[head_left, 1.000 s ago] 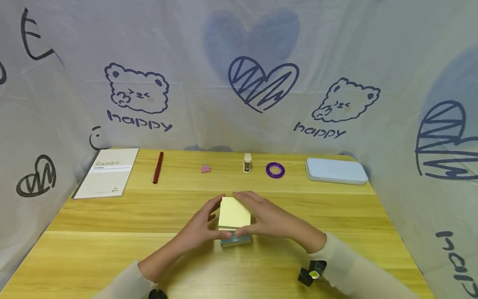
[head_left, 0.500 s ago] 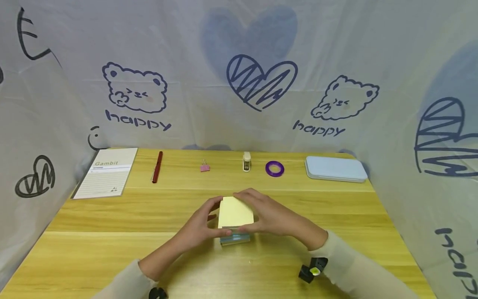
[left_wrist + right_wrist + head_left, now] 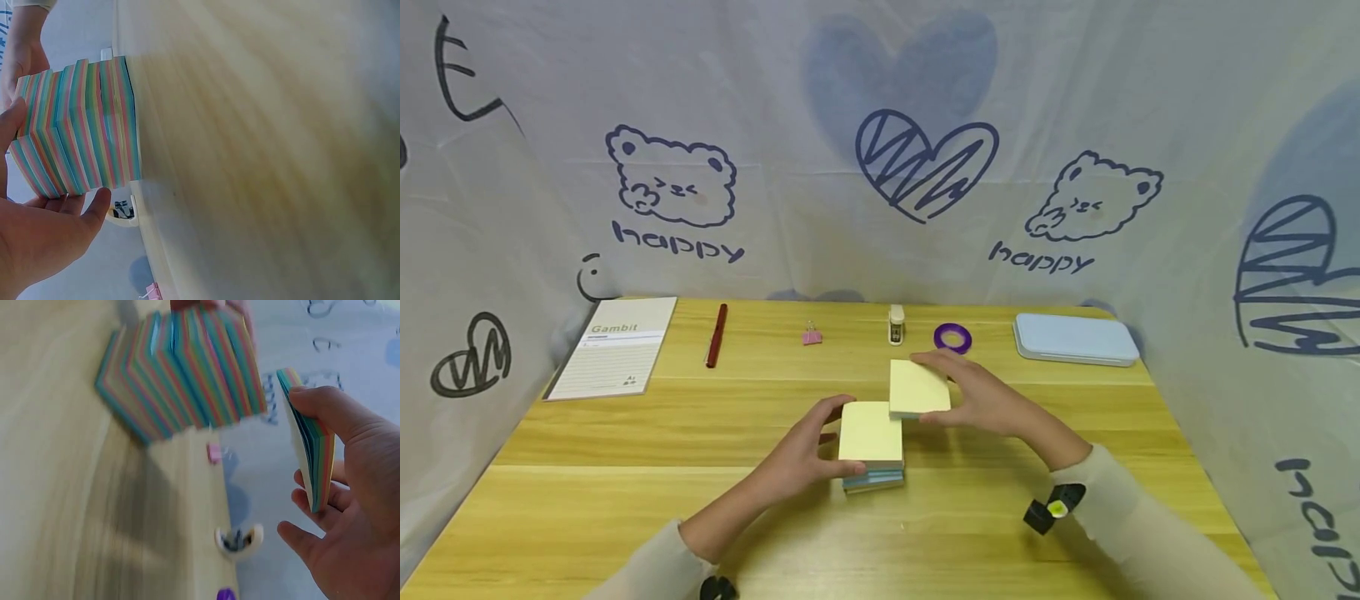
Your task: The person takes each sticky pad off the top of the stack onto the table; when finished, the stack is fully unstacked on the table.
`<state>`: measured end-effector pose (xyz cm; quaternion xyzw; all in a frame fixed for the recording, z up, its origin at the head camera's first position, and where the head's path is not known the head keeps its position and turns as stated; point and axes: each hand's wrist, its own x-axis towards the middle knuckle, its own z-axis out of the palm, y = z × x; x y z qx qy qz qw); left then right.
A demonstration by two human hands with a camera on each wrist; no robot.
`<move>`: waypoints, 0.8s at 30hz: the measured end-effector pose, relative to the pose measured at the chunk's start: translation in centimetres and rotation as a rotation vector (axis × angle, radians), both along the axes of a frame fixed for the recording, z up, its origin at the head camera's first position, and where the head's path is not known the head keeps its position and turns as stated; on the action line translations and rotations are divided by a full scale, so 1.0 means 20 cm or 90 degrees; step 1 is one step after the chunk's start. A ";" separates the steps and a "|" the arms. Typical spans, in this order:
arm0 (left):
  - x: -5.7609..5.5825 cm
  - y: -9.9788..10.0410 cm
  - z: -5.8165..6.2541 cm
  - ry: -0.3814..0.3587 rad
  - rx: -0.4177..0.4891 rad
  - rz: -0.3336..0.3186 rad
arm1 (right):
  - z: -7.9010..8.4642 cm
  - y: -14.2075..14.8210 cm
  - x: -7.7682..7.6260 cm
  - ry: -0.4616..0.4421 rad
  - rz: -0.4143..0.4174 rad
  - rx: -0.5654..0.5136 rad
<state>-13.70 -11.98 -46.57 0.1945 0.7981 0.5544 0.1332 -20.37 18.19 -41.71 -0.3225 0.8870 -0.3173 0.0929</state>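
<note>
A tall stack of sticky-note pads [image 3: 871, 433] stands on the table, pale yellow on top. Its striped pink, green, blue and yellow edges show in the left wrist view, where the layers [image 3: 81, 131] sit slightly uneven. My left hand [image 3: 801, 450] grips the stack's left side, with the thumb at the near side and the fingers at the far side. Up and to the right, my right hand [image 3: 981, 402] holds a thinner sticky-note pad [image 3: 919, 387] clear of the stack. In the right wrist view, thumb and fingers pinch this pad [image 3: 320, 459] by opposite edges.
Along the back lie a Gambit notebook [image 3: 613, 350], a red pen [image 3: 717, 336], a pink binder clip [image 3: 812, 337], a small white item with a dark front [image 3: 896, 325], a purple tape ring [image 3: 939, 333] and a light-blue case [image 3: 1075, 339]. Cloth walls [image 3: 820, 242] enclose the table.
My right hand has lifted a pad off the top of the stack and carried it right and away from me. My left hand has stayed on the stack.
</note>
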 end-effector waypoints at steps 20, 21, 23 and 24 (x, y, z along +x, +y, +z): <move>0.01 0.00 0.00 -0.011 0.004 -0.002 | -0.36 0.13 -0.24 -0.101 -0.046 0.031; 0.01 0.00 0.00 -0.014 0.004 -0.002 | -0.37 0.13 -0.24 -0.102 -0.047 0.033; 0.00 0.00 -0.01 -0.018 0.003 -0.002 | -0.38 0.14 -0.23 -0.101 -0.048 0.040; 0.00 0.00 -0.01 -0.019 0.001 -0.003 | -0.38 0.14 -0.23 -0.097 -0.047 0.045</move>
